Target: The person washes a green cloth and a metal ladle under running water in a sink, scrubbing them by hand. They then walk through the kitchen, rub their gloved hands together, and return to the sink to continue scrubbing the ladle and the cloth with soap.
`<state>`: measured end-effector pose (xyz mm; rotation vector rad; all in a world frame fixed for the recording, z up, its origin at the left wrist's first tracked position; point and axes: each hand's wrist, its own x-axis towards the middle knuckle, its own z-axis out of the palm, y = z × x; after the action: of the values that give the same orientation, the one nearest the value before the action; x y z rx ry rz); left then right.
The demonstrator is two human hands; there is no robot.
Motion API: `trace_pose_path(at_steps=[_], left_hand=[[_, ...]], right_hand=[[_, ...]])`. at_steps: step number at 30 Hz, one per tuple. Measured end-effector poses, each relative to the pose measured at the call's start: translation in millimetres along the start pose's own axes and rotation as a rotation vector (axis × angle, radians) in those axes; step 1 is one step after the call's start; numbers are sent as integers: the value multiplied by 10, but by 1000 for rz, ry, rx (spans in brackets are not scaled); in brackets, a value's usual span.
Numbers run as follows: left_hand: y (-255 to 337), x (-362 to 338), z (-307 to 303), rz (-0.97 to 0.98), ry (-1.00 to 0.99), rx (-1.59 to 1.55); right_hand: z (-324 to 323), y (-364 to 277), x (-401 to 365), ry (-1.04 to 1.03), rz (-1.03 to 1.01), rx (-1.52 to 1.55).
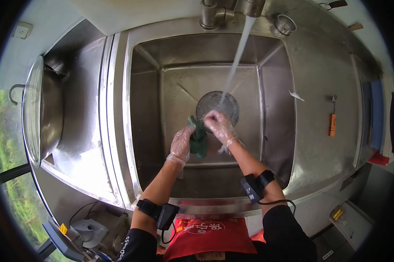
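Observation:
My left hand [182, 143], in a clear plastic glove, grips a dark green cloth [199, 142] that hangs bunched over the sink. Just to its right is my right hand [219, 125], gloved the same way, its fingers curled together close to the cloth's upper end. I cannot tell what, if anything, those fingers hold. Water [238, 59] runs from the faucet [253, 6] down toward the round drain [217, 107], beyond my right hand. Both hands are inside the metal sink [179, 87].
A large pot [52, 113] with a glass lid stands on the left counter. A small metal cup [285, 24] sits by the faucet. On the right counter lie a white scrap [296, 95] and an orange-handled tool [332, 124].

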<state>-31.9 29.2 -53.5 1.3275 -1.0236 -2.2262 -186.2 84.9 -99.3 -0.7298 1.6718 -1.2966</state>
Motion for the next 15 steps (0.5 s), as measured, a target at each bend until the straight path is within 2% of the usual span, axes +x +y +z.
trace_pose_path(at_steps=[2,5,6,8,9,13,15], left_hand=[[33,12,-14,-47,-47,-106],[137,2,-9,-155,-67,-240],[166,-8,-6,-197,-65,-281],[180,-32,-1,-126,-97,-256],[172,-40,3,-93,-117,-245],[-12,101,-98,-18,26,-117],[68,41,-18,-26,103,-79]], right_hand=[[-164,294,157,67,-10,-371],[-301,990,426,353,-7,-568],[-277,1041,426,369,-111,-768],[-234,1140,376,398,-322,-1168],[-246,952,344,185,-307,-1077],[-132,-60,86,41,-161,-300],[-85,-268,-32,-25,-220,-226]])
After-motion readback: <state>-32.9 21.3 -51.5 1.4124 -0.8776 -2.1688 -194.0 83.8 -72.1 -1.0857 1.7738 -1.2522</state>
